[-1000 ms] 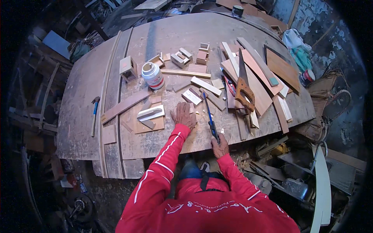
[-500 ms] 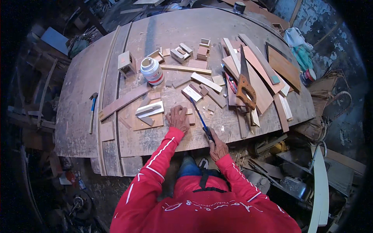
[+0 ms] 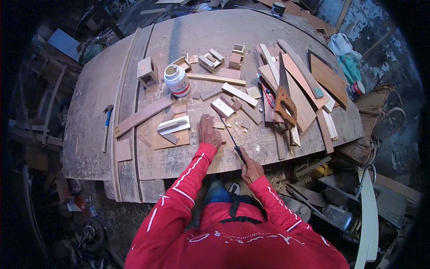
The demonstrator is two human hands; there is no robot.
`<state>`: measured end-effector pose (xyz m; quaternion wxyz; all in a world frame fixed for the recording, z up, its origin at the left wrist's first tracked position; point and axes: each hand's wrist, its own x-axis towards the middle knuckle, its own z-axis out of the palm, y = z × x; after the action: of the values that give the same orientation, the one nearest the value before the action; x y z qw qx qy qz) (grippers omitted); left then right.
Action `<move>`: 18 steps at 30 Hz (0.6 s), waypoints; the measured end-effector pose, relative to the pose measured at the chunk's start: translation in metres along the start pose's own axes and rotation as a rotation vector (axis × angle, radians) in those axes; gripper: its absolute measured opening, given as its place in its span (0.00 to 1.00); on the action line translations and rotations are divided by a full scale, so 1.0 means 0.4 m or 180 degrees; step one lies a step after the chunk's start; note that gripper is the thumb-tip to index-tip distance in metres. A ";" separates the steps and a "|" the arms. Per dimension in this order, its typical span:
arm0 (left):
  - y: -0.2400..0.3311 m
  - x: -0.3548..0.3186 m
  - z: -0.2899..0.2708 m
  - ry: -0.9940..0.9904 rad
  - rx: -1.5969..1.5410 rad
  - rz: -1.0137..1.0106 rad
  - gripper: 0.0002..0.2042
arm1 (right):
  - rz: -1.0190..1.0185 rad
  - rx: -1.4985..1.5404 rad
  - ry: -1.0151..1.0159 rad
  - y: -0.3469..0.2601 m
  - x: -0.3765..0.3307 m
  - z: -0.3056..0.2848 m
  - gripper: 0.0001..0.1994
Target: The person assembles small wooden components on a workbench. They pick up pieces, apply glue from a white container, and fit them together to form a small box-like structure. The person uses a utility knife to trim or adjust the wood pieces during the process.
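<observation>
My right hand (image 3: 252,168), near the front edge of the bench, is closed round the black handle of a long, narrow file-like tool (image 3: 231,137). Its thin shaft slants up and left, the tip close to a pale wood block (image 3: 222,107). My left hand (image 3: 208,132) lies on the bench with fingers stretched forward. Beside it on the right are small wood pieces (image 3: 219,125), partly hidden by the hand. To its left, a white-faced wooden piece with a raised strip (image 3: 174,125) rests on a thin board (image 3: 182,139).
A white glue jar (image 3: 176,81) stands open behind my left hand. At right, a handsaw (image 3: 284,98) lies on stacked boards (image 3: 301,83). A blue-handled hammer (image 3: 107,127) lies at left. Small wooden box shapes (image 3: 211,60) and offcuts cover the middle of the workbench (image 3: 94,107).
My left hand has shifted slightly right and forward, its fingers straighter. The tool in my right hand has turned a little, its shaft now looking thinner and darker. The view has moved slightly.
</observation>
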<state>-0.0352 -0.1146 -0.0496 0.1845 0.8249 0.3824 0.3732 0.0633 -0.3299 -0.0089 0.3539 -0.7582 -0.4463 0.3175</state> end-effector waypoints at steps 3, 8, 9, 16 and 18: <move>0.015 -0.012 0.023 -0.0044 0.0572 -0.0500 0.26 | -0.0068 -0.0525 0.0098 -0.009 0.002 0.013 0.32; 0.012 -0.015 0.041 -0.0442 0.0822 -0.0992 0.29 | -0.0202 -0.1012 0.0244 -0.008 -0.001 0.028 0.35; 0.013 -0.015 0.043 -0.0486 0.0826 -0.1035 0.29 | -0.0224 -0.1046 0.0234 -0.002 -0.002 0.031 0.36; 0.024 -0.007 0.036 -0.0567 0.0784 -0.1185 0.30 | -0.0270 -0.1056 0.0212 -0.012 -0.004 0.027 0.37; 0.028 -0.006 0.035 -0.0428 0.0643 -0.1168 0.30 | -0.0263 -0.1104 0.0190 0.001 -0.004 0.032 0.37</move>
<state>-0.0203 -0.1239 -0.0535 0.1909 0.7788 0.5485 0.2373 0.0525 -0.3281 -0.0161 0.2437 -0.7979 -0.5145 0.1983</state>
